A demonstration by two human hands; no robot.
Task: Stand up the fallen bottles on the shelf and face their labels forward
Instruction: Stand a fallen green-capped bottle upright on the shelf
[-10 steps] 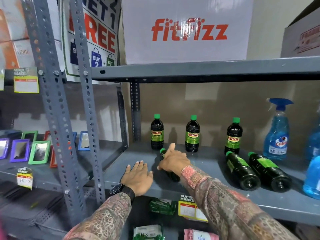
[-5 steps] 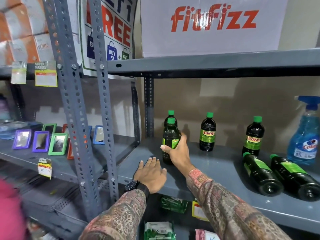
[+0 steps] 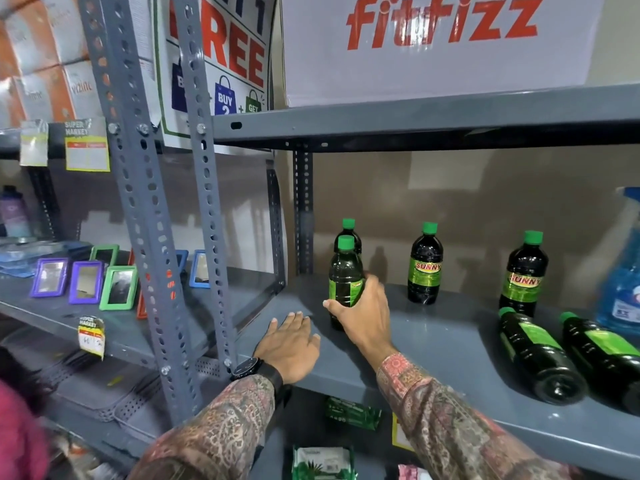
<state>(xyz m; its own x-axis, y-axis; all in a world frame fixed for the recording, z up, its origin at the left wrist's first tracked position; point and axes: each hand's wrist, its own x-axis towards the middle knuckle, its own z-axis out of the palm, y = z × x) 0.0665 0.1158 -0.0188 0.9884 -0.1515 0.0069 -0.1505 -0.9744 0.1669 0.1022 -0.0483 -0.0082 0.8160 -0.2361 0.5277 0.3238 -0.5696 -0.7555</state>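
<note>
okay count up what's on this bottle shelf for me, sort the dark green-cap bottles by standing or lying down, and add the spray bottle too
Standing bottles: 4, at the back left, the one the right hand grips, middle and right
Lying bottles: 2, one beside the other
Blue spray bottle: 1, cut off by the frame edge
Total: 7

"fitFizz" runs in red across the white box [image 3: 436,46] on the upper shelf. The poster [image 3: 221,64] left of it reads "FREE", "BUY 2", "GET". Two upright bottles [image 3: 425,268] carry "SUNNY" labels. Yellow shelf tags [image 3: 86,147] say "SUPER MARKET".
</note>
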